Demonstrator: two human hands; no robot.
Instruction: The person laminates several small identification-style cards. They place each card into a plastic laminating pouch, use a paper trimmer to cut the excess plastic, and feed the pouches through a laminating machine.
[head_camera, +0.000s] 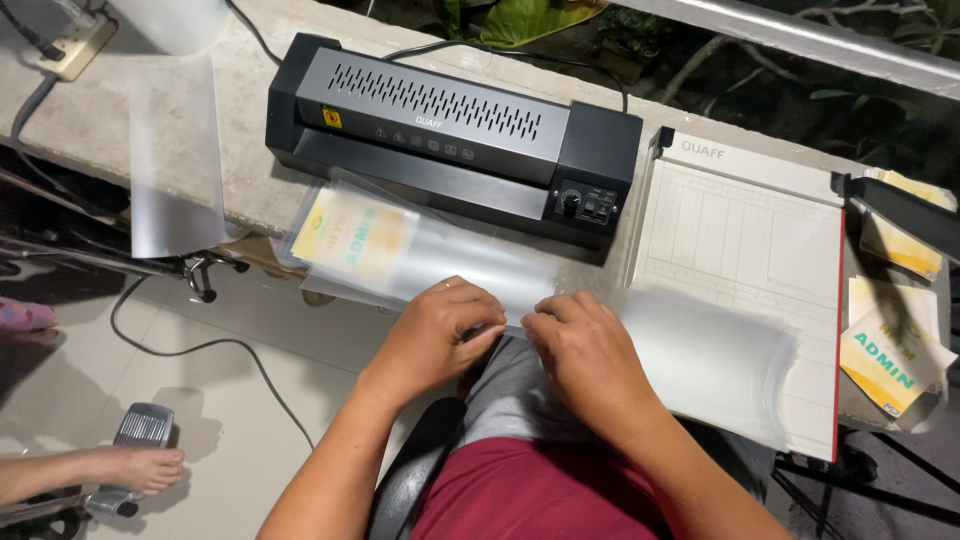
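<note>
My left hand (437, 330) and my right hand (588, 352) meet at the near edge of a clear laminating pouch (480, 265), pinching it between fingertips. A pale yellow card (355, 235) with green print lies inside the pouch at its left end. The pouch lies in front of the black laminating machine (450, 125) on the concrete ledge (245, 120). A stack of clear pouches (710, 355) rests just right of my right hand, on the paper trimmer (745, 235).
A loose clear sheet (175, 160) hangs over the ledge at the left. Yellow cards (888, 350) lie at the far right beside the trimmer's black arm (900, 210). A power strip (75, 45) sits top left. Another person's foot (130, 468) is at lower left.
</note>
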